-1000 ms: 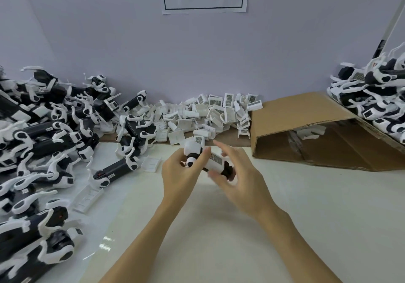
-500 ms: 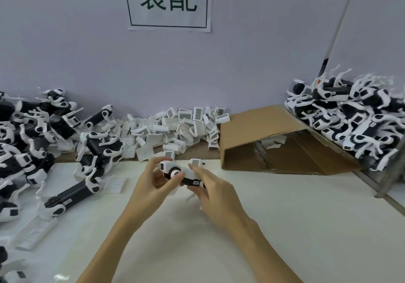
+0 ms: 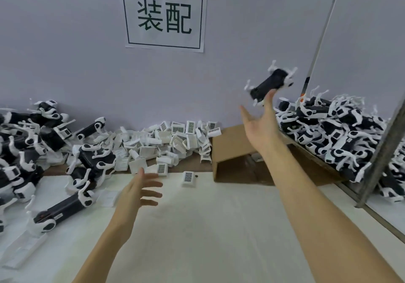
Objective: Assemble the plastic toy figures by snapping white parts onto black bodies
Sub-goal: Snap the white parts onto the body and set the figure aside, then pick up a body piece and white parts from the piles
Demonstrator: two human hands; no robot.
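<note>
A black toy figure with white legs (image 3: 270, 84) is in the air at the upper right, just above the fingertips of my right hand (image 3: 259, 123), which is raised with fingers spread. It is near the heap of black-and-white figures (image 3: 333, 129) on the right. My left hand (image 3: 140, 191) hovers low over the table with fingers apart and nothing in it. White barcode parts (image 3: 173, 138) are piled against the wall, and one loose white part (image 3: 188, 178) lies on the table. Black bodies with white legs (image 3: 63, 208) lie to the left.
A tipped cardboard box (image 3: 232, 142) stands at the back right, under the right heap. A metal post (image 3: 379, 153) slants along the table's right edge. A large pile of figures (image 3: 24, 142) fills the left side. A paper sign (image 3: 164, 15) hangs on the wall.
Both hands held one figure together over the table. Now they are apart: my right hand has swung up to the right and the figure has left it; my left hand is empty.
</note>
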